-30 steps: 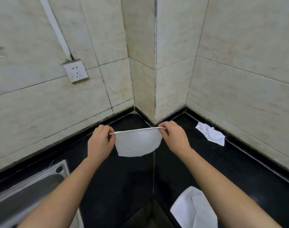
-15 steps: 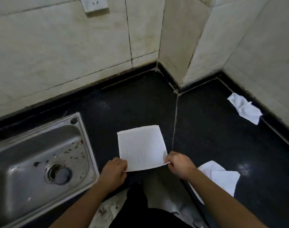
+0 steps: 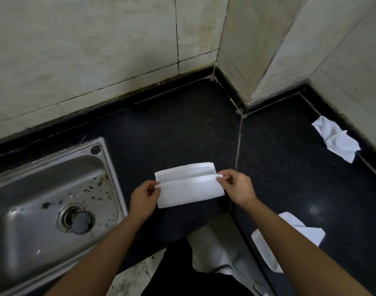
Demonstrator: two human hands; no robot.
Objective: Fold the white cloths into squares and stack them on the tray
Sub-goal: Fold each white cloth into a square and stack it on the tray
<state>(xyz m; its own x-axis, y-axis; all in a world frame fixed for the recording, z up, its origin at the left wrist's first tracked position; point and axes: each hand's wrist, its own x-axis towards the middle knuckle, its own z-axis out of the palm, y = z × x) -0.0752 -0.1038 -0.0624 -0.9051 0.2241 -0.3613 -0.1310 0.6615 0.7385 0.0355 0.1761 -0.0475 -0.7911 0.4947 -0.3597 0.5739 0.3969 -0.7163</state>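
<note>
Cloth [image 3: 189, 189] now half-folded: near edge brought over, left hand [image 3: 143, 197] and right hand [image 3: 236, 186] pinching its corners; tray unseen.

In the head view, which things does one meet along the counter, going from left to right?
sink → left hand → half-folded white cloth → right hand → crumpled cloth

Free: bare black tabletop [image 3: 182, 129] from middle to rear edge, and across right half.
Blocked: left side by sunken steel sink [image 3: 110, 167]; rear edge by tiled wall [image 3: 86, 60], with pillar corner [image 3: 247, 60] jutting in at rear middle.
Occupied: half-folded cloth [image 3: 189, 189] at near edge; crumpled cloth [image 3: 334, 138] at right edge; flat cloth [image 3: 306, 233] at near right.
</note>
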